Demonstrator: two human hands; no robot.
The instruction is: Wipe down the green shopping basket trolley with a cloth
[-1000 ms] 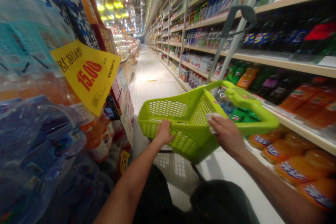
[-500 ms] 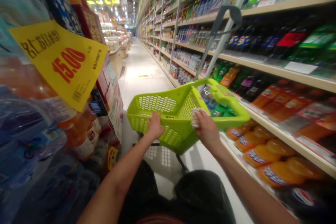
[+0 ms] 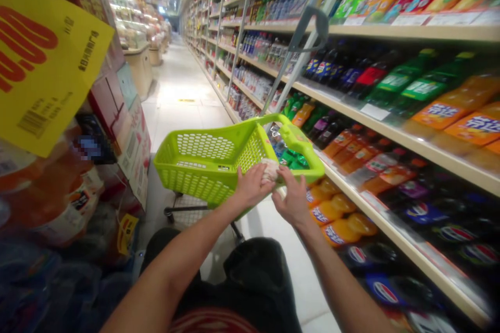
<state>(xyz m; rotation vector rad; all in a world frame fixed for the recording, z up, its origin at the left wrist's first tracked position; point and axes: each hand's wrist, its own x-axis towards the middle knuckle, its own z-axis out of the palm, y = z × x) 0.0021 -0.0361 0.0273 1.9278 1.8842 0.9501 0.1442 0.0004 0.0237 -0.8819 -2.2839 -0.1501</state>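
Observation:
A lime-green shopping cart (image 3: 195,179) stands sideways before me, its basket to the left and its handle frame to the right. On the basket's near rim, close to the handle end, lies a crumpled whitish cloth (image 3: 269,170). My left hand (image 3: 253,186) has its fingers closed on the cloth from the left. Just to the right is my right hand (image 3: 294,199), its thumb and fingers apart. Its fingertips are at the cloth's right edge; whether they touch it I cannot tell. The inside of the basket shows no goods.
Shelves (image 3: 383,31) of soft-drink bottles (image 3: 414,83) run along the right, close to the cart handle. On the left are stacked boxes (image 3: 130,151), bottle packs and a yellow price sign (image 3: 50,62). A tiled aisle (image 3: 187,80) stretches ahead.
My left hand has moved right along the rim and onto the cloth. My right hand, which held the cloth, has loosened its fingers. The view has turned right.

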